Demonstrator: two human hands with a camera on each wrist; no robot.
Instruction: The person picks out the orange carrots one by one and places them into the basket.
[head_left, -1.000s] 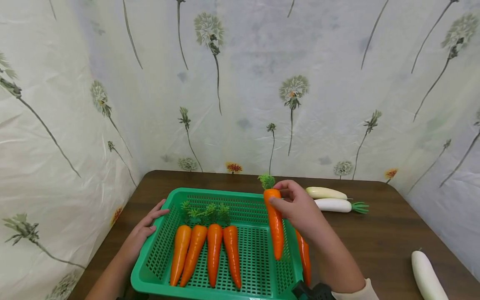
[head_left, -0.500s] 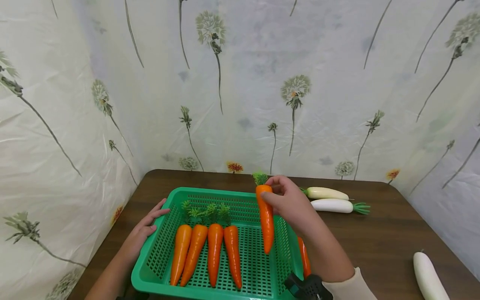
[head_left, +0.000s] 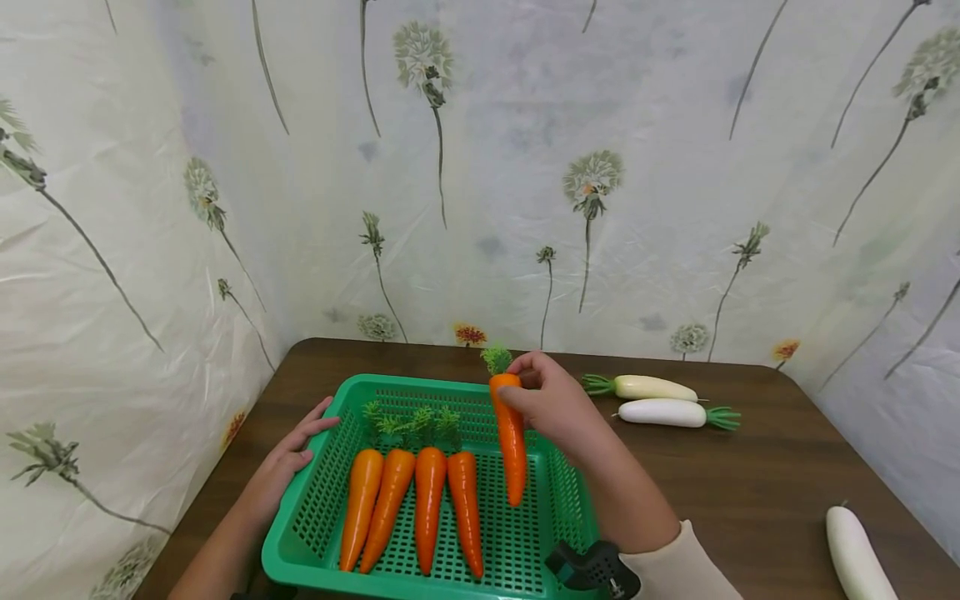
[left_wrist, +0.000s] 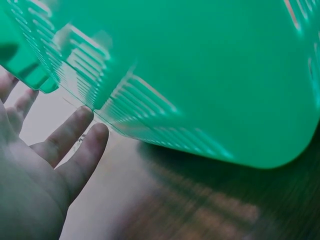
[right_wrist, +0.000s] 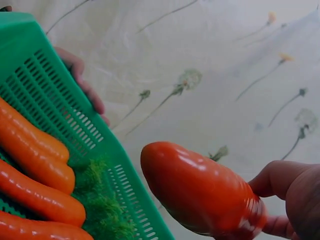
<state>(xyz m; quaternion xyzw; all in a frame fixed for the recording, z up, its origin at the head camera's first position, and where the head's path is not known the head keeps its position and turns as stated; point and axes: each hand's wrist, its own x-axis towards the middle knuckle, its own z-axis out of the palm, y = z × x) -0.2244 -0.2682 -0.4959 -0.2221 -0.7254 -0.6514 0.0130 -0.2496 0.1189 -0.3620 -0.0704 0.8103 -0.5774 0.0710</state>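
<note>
In the head view my right hand (head_left: 555,408) pinches an orange carrot (head_left: 512,446) near its green top, thumb in front. The carrot hangs tip down over the right half of a green plastic basket (head_left: 427,384). Several other carrots (head_left: 429,500) lie side by side in the left half, their leafy tops toward the back wall. My left hand (head_left: 283,467) rests against the basket's left rim. Its fingers (left_wrist: 80,160) are spread and fairly straight along the outer wall in the left wrist view. The right wrist view shows the held carrot (right_wrist: 200,190) from its tip end.
A cream radish (head_left: 654,387) and a white radish (head_left: 662,412) with green leaves lie on the brown table (head_left: 738,475) beyond my right arm. Another white radish (head_left: 858,554) is at the near right. A flower-printed sheet (head_left: 495,167) hangs behind the table.
My right hand has carried the carrot leftward over the basket, closer to the row. My right forearm now covers the carrot outside the basket's right side. The left hand has stayed put.
</note>
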